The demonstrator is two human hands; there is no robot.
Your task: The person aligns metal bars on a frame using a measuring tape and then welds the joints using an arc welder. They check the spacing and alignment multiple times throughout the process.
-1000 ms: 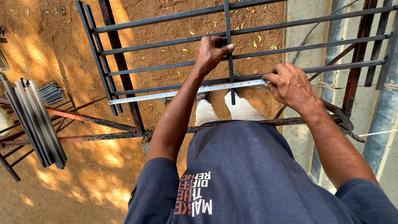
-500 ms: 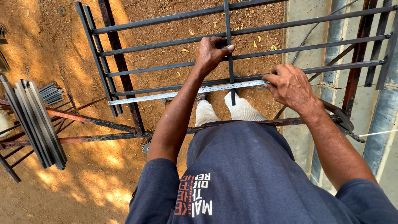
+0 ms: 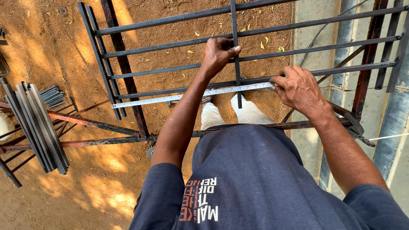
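Note:
A black metal grille frame (image 3: 153, 72) of horizontal bars lies across a rusty stand in front of me. My left hand (image 3: 218, 54) grips a loose upright black bar (image 3: 235, 51) that crosses the horizontal bars. A steel tape measure blade (image 3: 170, 99) stretches along one horizontal bar from the frame's left end to my right hand (image 3: 298, 87), which pinches the tape against the bar. My legs and feet show below the bars.
A stack of grey metal strips (image 3: 36, 123) leans on a rusty support at the left. The ground is red dirt (image 3: 64, 47). A concrete strip and a cable (image 3: 324, 30) lie at the right, with a grey wall edge (image 3: 392, 127) beyond.

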